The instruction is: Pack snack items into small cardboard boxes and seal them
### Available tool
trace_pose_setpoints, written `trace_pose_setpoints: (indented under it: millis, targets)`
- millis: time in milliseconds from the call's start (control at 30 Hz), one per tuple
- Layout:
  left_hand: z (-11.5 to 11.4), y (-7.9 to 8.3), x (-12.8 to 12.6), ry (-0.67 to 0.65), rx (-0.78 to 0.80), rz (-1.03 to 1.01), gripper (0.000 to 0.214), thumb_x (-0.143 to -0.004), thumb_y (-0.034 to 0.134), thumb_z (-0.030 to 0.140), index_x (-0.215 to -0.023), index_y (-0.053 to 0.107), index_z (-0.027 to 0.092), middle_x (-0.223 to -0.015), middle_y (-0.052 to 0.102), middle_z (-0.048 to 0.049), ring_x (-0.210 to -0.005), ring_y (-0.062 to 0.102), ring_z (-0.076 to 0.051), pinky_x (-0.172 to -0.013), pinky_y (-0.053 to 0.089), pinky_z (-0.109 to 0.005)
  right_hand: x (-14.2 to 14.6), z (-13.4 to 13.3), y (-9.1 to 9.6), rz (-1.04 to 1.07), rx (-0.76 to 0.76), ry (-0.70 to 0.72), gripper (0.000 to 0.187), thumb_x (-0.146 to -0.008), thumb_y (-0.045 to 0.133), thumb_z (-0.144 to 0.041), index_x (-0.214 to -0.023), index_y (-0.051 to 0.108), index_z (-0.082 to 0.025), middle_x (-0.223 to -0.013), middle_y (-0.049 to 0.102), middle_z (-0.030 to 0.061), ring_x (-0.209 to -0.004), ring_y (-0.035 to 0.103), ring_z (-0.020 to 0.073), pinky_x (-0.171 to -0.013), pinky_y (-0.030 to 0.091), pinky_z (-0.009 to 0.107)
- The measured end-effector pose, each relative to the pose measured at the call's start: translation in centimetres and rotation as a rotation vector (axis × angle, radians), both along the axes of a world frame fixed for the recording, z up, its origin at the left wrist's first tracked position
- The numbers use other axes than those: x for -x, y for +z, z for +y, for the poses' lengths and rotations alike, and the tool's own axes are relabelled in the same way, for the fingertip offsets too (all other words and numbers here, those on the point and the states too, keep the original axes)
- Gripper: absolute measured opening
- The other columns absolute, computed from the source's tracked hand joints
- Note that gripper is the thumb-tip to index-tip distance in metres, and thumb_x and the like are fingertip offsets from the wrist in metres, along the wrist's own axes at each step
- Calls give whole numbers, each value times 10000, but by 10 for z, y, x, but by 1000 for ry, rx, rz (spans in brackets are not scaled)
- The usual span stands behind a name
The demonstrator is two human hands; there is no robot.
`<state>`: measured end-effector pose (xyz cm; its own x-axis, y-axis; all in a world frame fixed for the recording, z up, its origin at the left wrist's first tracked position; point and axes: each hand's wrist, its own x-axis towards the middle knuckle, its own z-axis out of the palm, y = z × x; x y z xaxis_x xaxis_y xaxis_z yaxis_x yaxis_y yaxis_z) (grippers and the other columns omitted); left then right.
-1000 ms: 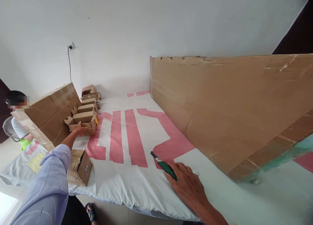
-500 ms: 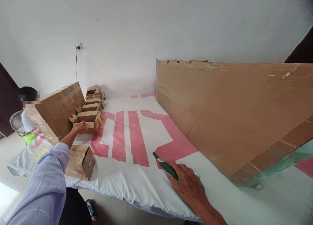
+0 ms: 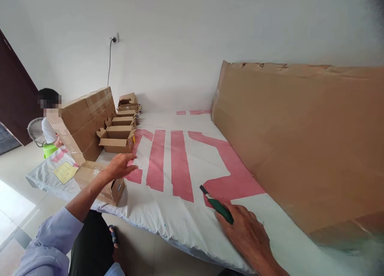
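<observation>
A: What is held in the right hand [image 3: 247, 234]?

B: A green-handled utility knife [image 3: 218, 204] is gripped there, the fingers closed around its handle. The blade end is pointed away from the person, and the hand is rested on the white sheet with red stripes [image 3: 168, 176] near its front edge.

A: And the left hand [image 3: 120, 167]?

B: It is held out with the fingers spread apart; nothing is grasped. It is seen just above a closed small cardboard box [image 3: 99, 182] that is lain at the sheet's front left corner. Whether the box is touched cannot be told.

A: What else is seen on the sheet?

B: A row of open small boxes [image 3: 117, 138] is set further back along the left side, beside a stack of large taped cartons [image 3: 82, 122]. A tall cardboard panel [image 3: 300, 136] is stood on edge along the right side.

A: Is anyone else seen?

B: 1 other person [image 3: 48, 124] is seated behind the cartons. A wall socket [image 3: 113, 39] with a plugged cable is seen above.
</observation>
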<state>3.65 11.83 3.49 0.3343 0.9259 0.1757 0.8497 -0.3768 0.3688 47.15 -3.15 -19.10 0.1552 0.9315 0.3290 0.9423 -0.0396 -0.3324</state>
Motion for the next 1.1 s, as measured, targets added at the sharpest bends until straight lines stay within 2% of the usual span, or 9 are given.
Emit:
trace_pose_setpoints:
  millis: [133, 233, 300, 433, 567, 700, 900, 1000, 1100]
  targets:
    - [-68, -20, -19, -220, -135, 75, 387, -1019, 736, 404, -1373, 757, 251, -1370, 792, -120, -1321, 726, -338, -1140, 570, -473, -1, -5, -1, 5, 50, -21, 482, -1046, 419, -471, -1221, 773, -194, -1147, 767, 162, -1054, 691, 376, -870, 539, 493]
    - [-98, -25, -23, -268, -238, 91, 340, -1032, 717, 337, -1345, 739, 209, -1345, 786, -150, -1337, 709, -344, -1146, 574, -513, -2, -7, -2, 15, 62, -24, 566, -1034, 374, -526, -1236, 774, -180, -1185, 761, 182, -1083, 679, 395, -880, 540, 513]
    - [-108, -25, -20, -241, -296, 91, 316, -1026, 713, 296, -1328, 732, 203, -1359, 775, -161, -1373, 684, -358, -1164, 559, -541, -3, -9, -4, 29, 57, -33, 598, -1027, 357, -557, -1227, 778, -183, -1202, 756, 190, -1098, 675, 405, -875, 540, 521]
    - [-121, -25, -7, -119, -327, 116, 310, -996, 720, 250, -1303, 727, 208, -1410, 739, -173, -1449, 625, -402, -1139, 552, -575, -8, -12, -9, 59, 43, -36, 601, -1002, 383, -589, -1186, 796, -194, -1182, 755, 202, -1070, 670, 424, -839, 538, 538]
    - [-128, -30, 8, -3, -310, 129, 402, -945, 750, 229, -1345, 715, 232, -1490, 690, -168, -1537, 540, -423, -1164, 514, -583, -14, -11, -15, 80, 22, -28, 596, -979, 415, -607, -1181, 804, -203, -1166, 755, 208, -1049, 672, 433, -825, 533, 545]
    - [-129, -43, 16, 71, -277, 148, 511, -907, 782, 240, -1409, 685, 250, -1586, 623, -168, -1540, 529, -404, -1197, 479, -576, -15, -10, -20, 84, 6, -30, 612, -982, 396, -618, -1166, 807, -202, -1168, 754, 217, -1055, 676, 438, -819, 527, 543]
    - [-127, -63, 7, 137, -266, 192, 618, -879, 776, 176, -1480, 649, 246, -1645, 592, -166, -1556, 529, -379, -1237, 453, -557, -15, -11, -19, 58, -7, -17, 649, -1012, 370, -608, -1188, 812, -166, -1149, 752, 224, -1039, 666, 433, -830, 524, 540]
    - [-128, -60, 9, 139, -259, 107, 622, -908, 764, 213, -1514, 627, 245, -1627, 617, -163, -1534, 564, -363, -1211, 489, -522, -13, -12, -15, 34, -13, -8, 693, -1041, 332, -608, -1260, 802, -148, -1117, 753, 208, -1032, 659, 417, -847, 522, 523]
    - [-131, -52, 28, 172, -295, -26, 594, -968, 729, 298, -1546, 601, 247, -1621, 627, -153, -1506, 595, -346, -1179, 521, -498, -10, -15, -12, 14, -21, -19, 707, -1065, 311, -596, -1300, 789, -132, -1070, 748, 197, -1014, 652, 403, -852, 518, 507]
